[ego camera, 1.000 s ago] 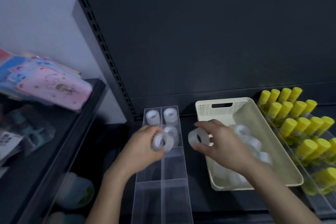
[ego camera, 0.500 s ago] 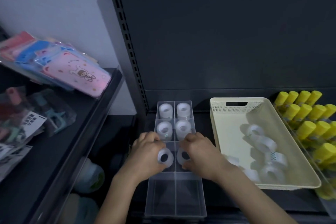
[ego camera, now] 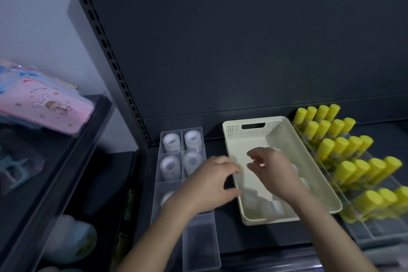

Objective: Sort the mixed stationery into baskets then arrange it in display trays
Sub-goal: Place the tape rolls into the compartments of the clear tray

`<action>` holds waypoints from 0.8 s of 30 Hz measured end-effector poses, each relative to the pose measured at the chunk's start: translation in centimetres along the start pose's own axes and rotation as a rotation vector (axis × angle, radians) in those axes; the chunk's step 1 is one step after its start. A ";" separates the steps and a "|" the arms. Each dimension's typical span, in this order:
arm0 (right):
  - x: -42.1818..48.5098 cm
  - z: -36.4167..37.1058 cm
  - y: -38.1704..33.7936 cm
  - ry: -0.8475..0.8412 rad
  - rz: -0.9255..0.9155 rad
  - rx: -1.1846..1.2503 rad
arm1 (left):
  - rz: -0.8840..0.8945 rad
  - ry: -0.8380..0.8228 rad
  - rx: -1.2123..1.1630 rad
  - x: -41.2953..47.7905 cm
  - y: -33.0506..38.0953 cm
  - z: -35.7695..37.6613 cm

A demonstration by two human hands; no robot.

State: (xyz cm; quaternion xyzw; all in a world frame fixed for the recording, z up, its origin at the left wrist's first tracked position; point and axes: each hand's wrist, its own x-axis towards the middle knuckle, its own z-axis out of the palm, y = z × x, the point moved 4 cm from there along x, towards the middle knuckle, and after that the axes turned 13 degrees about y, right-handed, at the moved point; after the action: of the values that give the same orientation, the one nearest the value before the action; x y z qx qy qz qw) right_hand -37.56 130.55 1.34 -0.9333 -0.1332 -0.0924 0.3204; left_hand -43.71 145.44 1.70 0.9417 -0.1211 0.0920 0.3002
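Set on a dark shelf against a dark back panel, with a slotted upright at the left edge. To the far right, a clear stepped tray packed with rows of yellow glue sticks, just beside the cream basket. To the left, on a neighbouring shelf, a pink cartoon-printed pouch atop a stack of similar packets; other goods there too dim to name.

In the middle, a clear divided display tray, lengthwise beside the basket. Upright tape rolls in its four rear compartments, one more in the next left compartment, half hidden behind the left wrist; nearest compartments bare. More tape rolls at the near end of the basket, others largely covered by the right hand.

Left hand: over the gap between display tray and basket, fingers spread and relaxed towards the basket rim, holding nothing. Right hand: over the basket's interior, fingers loosely curled, thumb and forefinger apart, nothing visible between them.
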 end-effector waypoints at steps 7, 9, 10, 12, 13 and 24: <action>-0.8 -2.5 4.9 0.090 0.195 0.044 | 0.129 -0.406 0.313 4.5 3.4 5.0; -1.0 -2.8 5.5 0.097 0.201 0.051 | 0.145 -0.535 0.451 4.7 3.6 5.9; -1.2 -2.9 5.7 0.092 0.205 0.057 | 0.164 -0.577 0.504 4.7 3.7 6.3; -1.5 -3.0 5.9 0.057 0.205 0.056 | 0.197 -0.611 0.546 4.7 3.9 6.7; -1.6 -3.1 5.9 0.016 0.196 0.044 | 0.197 -0.601 0.541 4.8 3.8 6.8; -2.9 -0.9 3.5 -0.707 0.007 -0.165 | -0.123 0.004 -0.006 4.1 0.5 1.2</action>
State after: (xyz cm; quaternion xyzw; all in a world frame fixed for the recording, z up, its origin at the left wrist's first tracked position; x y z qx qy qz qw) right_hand -39.30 126.77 -0.75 -0.9308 -0.2246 0.2266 0.1785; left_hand -39.85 143.60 2.03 0.9462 -0.0626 0.0748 0.3085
